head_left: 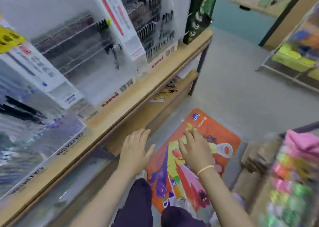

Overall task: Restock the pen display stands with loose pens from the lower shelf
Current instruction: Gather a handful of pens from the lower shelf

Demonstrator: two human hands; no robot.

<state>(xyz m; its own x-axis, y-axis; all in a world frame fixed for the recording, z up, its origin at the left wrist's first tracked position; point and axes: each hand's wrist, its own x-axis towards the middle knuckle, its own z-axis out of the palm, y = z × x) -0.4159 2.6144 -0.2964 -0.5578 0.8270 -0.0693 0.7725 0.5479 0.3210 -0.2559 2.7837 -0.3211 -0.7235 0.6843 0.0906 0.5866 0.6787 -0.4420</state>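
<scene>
Loose pens lie well beyond both hands (empty, outstretched).

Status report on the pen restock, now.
Left hand open, empty. Right hand open, empty. Loose pens on the lower shelf, untouched, ahead of both hands. Nothing in the way.

Bare forearms, pale wristband on right, dark purple trousers.

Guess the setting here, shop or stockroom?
Most likely a stationery shop aisle. Clear pen display stands with branded labels line a wooden shelf, loose pens lie on the lower shelf, and a printed floor advert sits under both empty hands.
</scene>
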